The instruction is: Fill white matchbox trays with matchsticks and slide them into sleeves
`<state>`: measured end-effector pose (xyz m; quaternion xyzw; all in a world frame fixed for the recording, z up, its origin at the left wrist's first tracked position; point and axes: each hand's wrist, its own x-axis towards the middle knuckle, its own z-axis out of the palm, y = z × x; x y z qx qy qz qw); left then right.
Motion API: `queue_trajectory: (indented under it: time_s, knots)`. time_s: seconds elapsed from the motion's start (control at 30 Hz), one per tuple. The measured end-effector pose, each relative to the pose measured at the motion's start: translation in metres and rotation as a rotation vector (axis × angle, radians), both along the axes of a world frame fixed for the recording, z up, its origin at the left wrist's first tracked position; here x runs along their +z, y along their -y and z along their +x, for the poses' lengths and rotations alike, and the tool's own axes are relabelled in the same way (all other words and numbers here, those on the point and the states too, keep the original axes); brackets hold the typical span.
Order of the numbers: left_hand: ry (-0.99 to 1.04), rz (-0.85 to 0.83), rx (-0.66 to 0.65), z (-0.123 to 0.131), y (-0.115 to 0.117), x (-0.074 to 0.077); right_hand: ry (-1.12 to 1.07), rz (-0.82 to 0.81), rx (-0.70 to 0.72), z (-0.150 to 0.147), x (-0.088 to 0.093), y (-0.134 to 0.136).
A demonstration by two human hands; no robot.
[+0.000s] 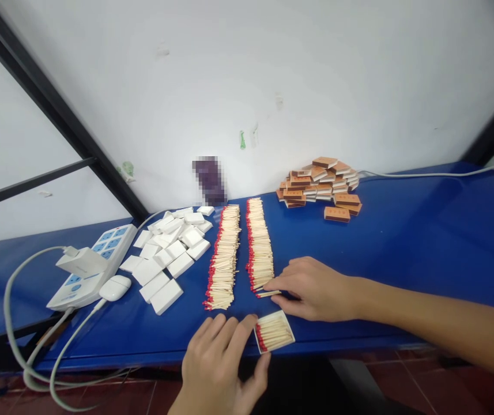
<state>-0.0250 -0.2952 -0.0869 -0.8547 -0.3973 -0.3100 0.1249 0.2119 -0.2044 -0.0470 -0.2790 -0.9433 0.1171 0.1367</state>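
Note:
My left hand (221, 360) rests at the near edge of the blue table (402, 248), its thumb and fingers holding a small white tray (274, 332) filled with red-tipped matches. My right hand (311, 288) lies palm down just behind the tray, fingers pinched on a few matches (268, 293) at the near end of the right row of matches (259, 242). A second row of matches (224, 256) lies to its left.
A heap of white inner trays (171, 248) lies left of the rows. A pile of orange matchboxes (321, 185) sits at the back by the white wall. A power strip (93, 265), a white earbud case (115, 287) and cables occupy the left end.

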Motion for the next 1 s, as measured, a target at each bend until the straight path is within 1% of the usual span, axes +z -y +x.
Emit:
queue_trajectory:
  time_s: [0.53,0.73,1.0]
  knots:
    - [0.014,0.026,0.002,0.002,-0.0019,0.0017,-0.025,0.062,-0.021,0.0014,-0.0068,-0.0017]
    - [0.004,0.022,0.0,0.0022,-0.0017,0.0024,-0.012,0.035,-0.028,0.0015,-0.0054,-0.001]
    - [0.005,0.014,-0.006,0.0011,-0.0006,0.0015,-0.042,0.039,-0.014,0.0018,-0.0084,-0.0027]
